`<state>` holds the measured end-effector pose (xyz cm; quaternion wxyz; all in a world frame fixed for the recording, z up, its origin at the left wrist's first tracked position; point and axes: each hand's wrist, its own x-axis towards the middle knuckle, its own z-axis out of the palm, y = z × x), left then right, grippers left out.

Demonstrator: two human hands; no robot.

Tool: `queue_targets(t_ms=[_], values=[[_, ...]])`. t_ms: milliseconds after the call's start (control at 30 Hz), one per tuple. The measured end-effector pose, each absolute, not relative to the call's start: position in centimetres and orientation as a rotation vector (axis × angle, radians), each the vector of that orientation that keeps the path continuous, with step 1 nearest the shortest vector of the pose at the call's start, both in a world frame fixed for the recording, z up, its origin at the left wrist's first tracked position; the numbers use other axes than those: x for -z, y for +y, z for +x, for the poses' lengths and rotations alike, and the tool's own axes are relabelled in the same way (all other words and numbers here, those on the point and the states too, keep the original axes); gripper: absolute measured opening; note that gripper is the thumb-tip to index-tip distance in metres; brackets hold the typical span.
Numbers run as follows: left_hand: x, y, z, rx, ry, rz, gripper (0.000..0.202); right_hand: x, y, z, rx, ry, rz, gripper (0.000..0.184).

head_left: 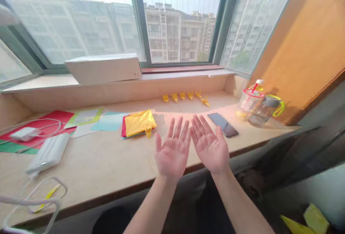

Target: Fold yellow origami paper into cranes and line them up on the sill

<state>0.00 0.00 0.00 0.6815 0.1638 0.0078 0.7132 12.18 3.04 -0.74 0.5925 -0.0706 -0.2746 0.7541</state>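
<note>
From my feed both hands are up over the near edge of the desk (pixel 107 162), palms turned to the camera and fingers spread: the left hand (pixel 172 153) and right hand (pixel 211 148) sit side by side, their inner fingers almost touching, and neither holds or pinches anything. The nearest thing to the left hand is the paper stack (pixel 140 122), lying flat on the desk just beyond and to the left of it, a shiny yellow sheet on top with red and blue edges showing underneath. A small folded piece (pixel 148 132) in yellow lies at the stack's front corner, touching it. Near the right hand's fingertips, a little further back, lies a phone (pixel 223 124), screen dark. As for progress, I judge the folding partly done: a row of folds (pixel 185 96), all yellow, stands lined up at the back of the desk against the ledge, well apart from the hands, while the stack looks to have a good many flat sheets in it. More loose sheets (pixel 88 119) are spread to the left, next to a charger (pixel 50 153) and its cable (pixel 32 198). Two bottles (pixel 258 106) stand at the far right, and a white box (pixel 104 69) rests on the sill
</note>
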Motion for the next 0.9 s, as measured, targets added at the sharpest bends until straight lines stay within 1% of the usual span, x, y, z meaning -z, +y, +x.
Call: queue_targets(t_ms=[367, 467, 567, 633, 700, 833, 900], values=[[-0.2, 0.5, -1.7, -1.655, 0.143, 0.435, 0.054, 0.3, 4.0, 9.8, -1.758, -0.726, -0.198, 0.05], [-0.2, 1.0, -1.5, -1.684, 0.314, 0.481, 0.042, 0.5, 5.0, 9.2, -1.763, -0.783, -0.222, 0.051], [-0.1, 1.0, -1.7, -1.677, 0.532, 0.636, 0.025, 0.9, 6.0, 8.8, -1.756, -0.83, -0.248, 0.052], [-0.1, 0.9, -2.8, -1.601, 0.698, 0.848, 0.019, 1.2, 6.4, 8.7, -1.738, -0.87, -0.262, 0.054], [-0.1, 1.1, -5.1, -1.498, 0.941, 1.151, 0.02, 1.7, 6.5, 8.8, -1.706, -0.928, -0.287, 0.055], [0.0, 2.7, -12.0, -1.449, 1.665, 1.618, 0.022, 3.2, 6.4, 9.9, -1.632, -1.036, -0.384, 0.054], [0.3, 3.9, -15.2, -1.281, 1.931, 1.771, 0.023, 3.9, 6.4, 10.5, -1.595, -1.091, -0.442, 0.053]])
